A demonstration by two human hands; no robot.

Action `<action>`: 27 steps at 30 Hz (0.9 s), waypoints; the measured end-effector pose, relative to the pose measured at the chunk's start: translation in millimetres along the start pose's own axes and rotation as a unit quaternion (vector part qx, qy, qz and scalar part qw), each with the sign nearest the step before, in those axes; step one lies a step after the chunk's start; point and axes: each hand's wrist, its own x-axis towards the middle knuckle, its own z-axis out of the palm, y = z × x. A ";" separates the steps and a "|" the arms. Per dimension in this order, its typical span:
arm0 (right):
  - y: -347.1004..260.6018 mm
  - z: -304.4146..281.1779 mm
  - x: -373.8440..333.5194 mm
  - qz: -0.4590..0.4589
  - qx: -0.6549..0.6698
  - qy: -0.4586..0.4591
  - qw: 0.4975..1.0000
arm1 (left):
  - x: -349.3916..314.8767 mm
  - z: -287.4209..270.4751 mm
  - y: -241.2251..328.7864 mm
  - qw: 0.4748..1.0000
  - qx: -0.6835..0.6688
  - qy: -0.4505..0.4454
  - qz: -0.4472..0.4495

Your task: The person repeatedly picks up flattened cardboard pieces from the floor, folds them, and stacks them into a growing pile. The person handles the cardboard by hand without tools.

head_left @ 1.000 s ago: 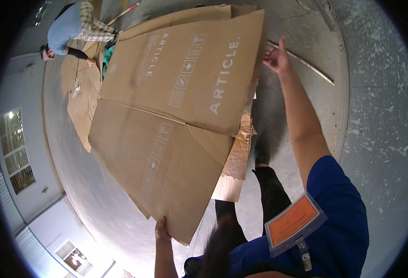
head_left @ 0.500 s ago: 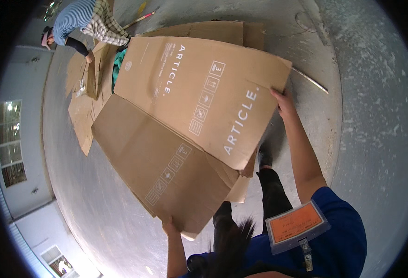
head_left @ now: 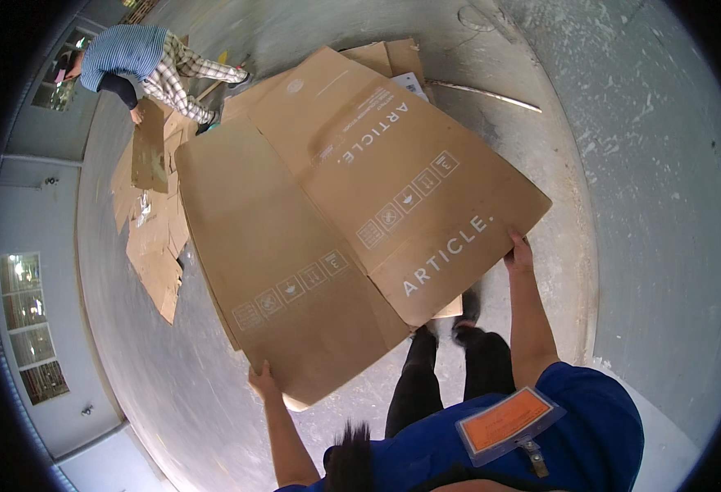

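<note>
- Head view: our left hand (head_left: 263,384) and right hand (head_left: 520,252) grip the near edge of the large cardboard sheet (head_left: 348,197), before us.
- It has turned clockwise, its near edge now squarer to us; both hands seem to share its weight.

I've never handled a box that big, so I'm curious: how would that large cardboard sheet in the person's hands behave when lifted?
The cardboard sheet is probably light for its size, since its edges look thin. Its flat panels suggest some stiffness, but it may hinge along the long crease.
</note>
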 end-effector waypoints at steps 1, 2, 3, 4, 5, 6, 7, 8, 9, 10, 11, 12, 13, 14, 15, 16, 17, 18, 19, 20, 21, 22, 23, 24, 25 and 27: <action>4.7 -3.2 -10.7 0.000 0.016 0.018 1.000 | 8.8 -5.7 8.5 0.999 -0.035 -0.009 0.009; 7.8 -4.6 -21.7 0.002 0.028 -0.001 1.000 | 17.7 -12.9 17.1 0.998 -0.053 -0.014 0.023; 10.6 -8.0 -30.7 0.004 0.039 -0.018 0.999 | 27.1 -19.4 24.9 0.998 -0.060 -0.026 0.026; 14.0 -8.5 -41.6 0.001 0.048 -0.037 0.998 | 39.5 -29.5 31.8 0.995 -0.085 -0.030 0.049; 17.5 -12.8 -48.1 0.015 0.044 -0.020 0.999 | 49.3 -35.2 35.9 0.993 -0.097 -0.040 0.060; 22.3 -17.2 -57.8 0.022 0.041 -0.007 0.999 | 60.1 -41.5 36.1 0.989 -0.108 -0.040 0.091; 28.3 -22.4 -63.1 0.032 0.040 -0.001 0.999 | 72.8 -45.5 35.9 0.990 -0.102 -0.058 0.074; 36.5 -29.2 -69.1 0.032 0.040 -0.010 0.999 | 85.5 -46.5 31.0 0.989 -0.094 -0.083 0.081; 48.8 -36.8 -77.7 0.034 0.041 -0.022 0.998 | 99.7 -45.7 22.8 0.988 -0.084 -0.088 0.099; 66.4 -46.7 -88.1 0.021 0.052 -0.053 0.997 | 118.1 -43.0 11.7 0.983 -0.076 -0.107 0.131; 73.4 -62.1 -95.8 0.014 0.055 -0.049 0.997 | 127.5 -36.2 0.8 0.989 -0.004 -0.096 0.114; 96.4 -70.9 -109.6 0.068 0.042 -0.001 0.997 | 149.0 -39.5 -10.9 0.987 0.004 -0.099 0.124; 120.5 -79.3 -121.0 0.094 0.041 0.021 0.995 | 170.5 -38.3 -21.6 0.985 0.020 -0.113 0.130; 139.3 -87.8 -127.8 0.127 0.032 0.077 0.988 | 193.8 -33.6 -31.5 0.982 0.043 -0.117 0.142; 158.0 -93.8 -134.3 0.110 0.047 0.063 0.991 | 217.1 -29.5 -41.5 0.982 0.053 -0.148 0.104; 174.4 -97.2 -136.4 0.105 0.050 0.081 0.990 | 236.4 -26.0 -54.6 0.982 0.071 -0.165 0.067; 186.4 -99.9 -135.0 0.138 0.049 0.120 0.982 | 254.9 -18.4 -68.6 0.980 0.089 -0.179 0.027; 186.7 -103.2 -119.8 0.093 0.019 0.073 0.993 | 253.3 0.1 -104.9 0.984 0.064 -0.168 -0.011; 201.0 -102.7 -124.7 0.091 0.012 0.079 0.993 | 270.0 7.2 -115.8 0.982 0.072 -0.168 -0.037; 203.7 -103.3 -115.2 0.047 0.003 0.078 0.996 | 283.6 16.6 -130.1 0.979 0.085 -0.173 -0.072; 209.5 -102.5 -113.1 0.079 0.001 0.097 0.992 | 293.0 26.3 -142.9 0.978 0.110 -0.161 -0.072; 214.7 -102.5 -108.9 0.065 0.002 0.109 0.992 | 297.6 37.1 -156.7 0.972 0.174 -0.152 -0.052; 216.6 -102.6 -105.2 0.093 0.011 0.114 0.989 | 297.8 46.6 -168.6 0.944 0.300 -0.137 0.012; 224.9 -102.5 -103.3 0.052 -0.026 0.124 0.991 | 293.0 51.8 -178.7 0.884 0.445 -0.108 0.090; 225.9 -104.8 -99.5 0.070 -0.072 0.154 0.983 | 278.6 59.5 -192.5 0.825 0.526 -0.107 0.178; 235.0 -107.9 -92.5 0.052 -0.091 0.167 0.980 | 237.1 47.7 -203.1 0.768 0.528 -0.295 0.208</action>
